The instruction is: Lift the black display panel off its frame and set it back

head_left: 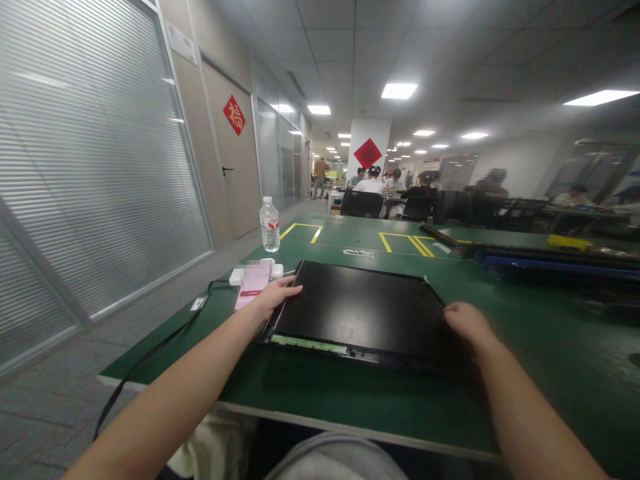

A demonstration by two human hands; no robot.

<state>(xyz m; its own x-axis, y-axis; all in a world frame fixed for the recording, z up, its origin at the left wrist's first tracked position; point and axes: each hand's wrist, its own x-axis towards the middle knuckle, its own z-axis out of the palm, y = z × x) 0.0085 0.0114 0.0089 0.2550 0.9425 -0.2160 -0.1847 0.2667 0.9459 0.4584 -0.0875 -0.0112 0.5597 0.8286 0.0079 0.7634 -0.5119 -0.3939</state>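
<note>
A flat black display panel (360, 303) with a dark frame lies between my hands over the green table. Along its near edge runs a thin green circuit strip (307, 344). My left hand (275, 295) grips the panel's left edge, thumb on the face and the other fingers partly out of sight. On the opposite side, my right hand (467, 321) is closed round the right edge, its fingers mostly hidden beneath. Whether the panel rests fully on the table or is slightly raised, I cannot tell.
Left of the panel lie a phone (253, 287) and a white charger (236, 276) with a black cable (165, 340). A water bottle (270, 225) stands behind them. Yellow tape (407, 241) marks the green tabletop (200, 360). Dark and blue strips (545, 263) lie at right. People sit farther back.
</note>
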